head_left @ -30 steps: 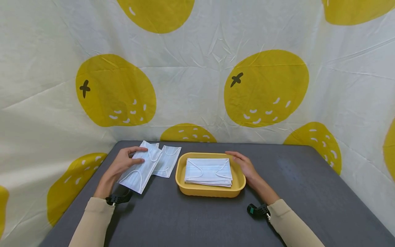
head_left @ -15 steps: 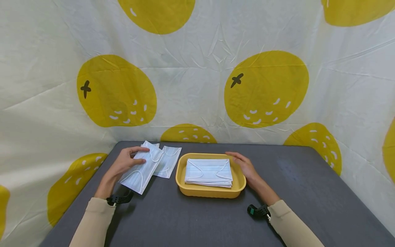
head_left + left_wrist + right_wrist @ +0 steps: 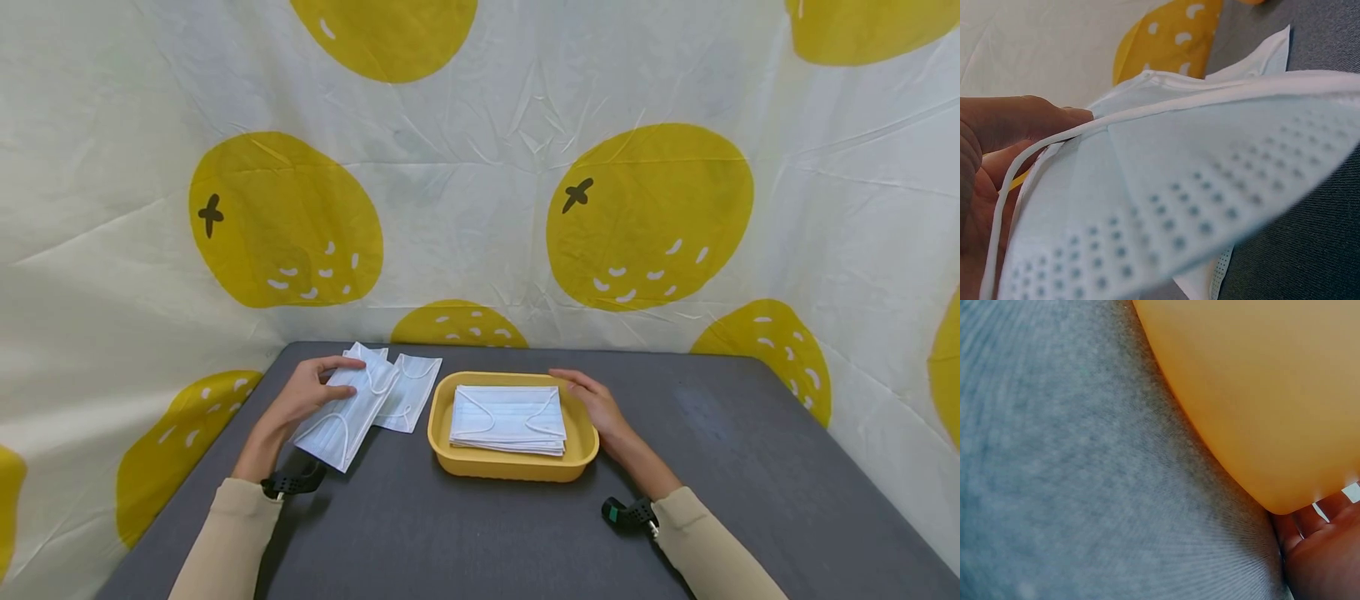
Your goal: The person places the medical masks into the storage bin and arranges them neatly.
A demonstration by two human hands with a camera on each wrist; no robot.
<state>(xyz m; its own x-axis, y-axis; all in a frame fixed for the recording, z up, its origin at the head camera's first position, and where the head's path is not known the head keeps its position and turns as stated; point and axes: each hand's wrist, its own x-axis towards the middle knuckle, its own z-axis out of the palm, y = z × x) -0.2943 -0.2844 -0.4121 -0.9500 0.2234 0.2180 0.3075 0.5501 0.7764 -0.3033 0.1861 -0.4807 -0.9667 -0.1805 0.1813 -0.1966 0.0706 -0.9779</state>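
Note:
In the head view my left hand (image 3: 300, 396) pinches a pale blue face mask (image 3: 352, 417) between thumb and fingers, its ear loops hanging over the front. The left wrist view shows the held mask (image 3: 1166, 181) large and close, bowed outward. Behind it on the table lie more masks (image 3: 408, 387), partly covered by the held one. A yellow basket (image 3: 510, 468) stands in the middle with a neat stack of masks (image 3: 506, 417) inside. Against the basket's right side rests my right hand (image 3: 600, 408), fingers extended along the rim; the right wrist view shows them beside its wall (image 3: 1260, 412).
The dark grey table (image 3: 480, 542) extends in front of and to the right of the basket. A white curtain (image 3: 465, 225) with yellow fruit prints hangs right behind the table's far edge and along both sides. Each wrist wears a black strap (image 3: 296, 481).

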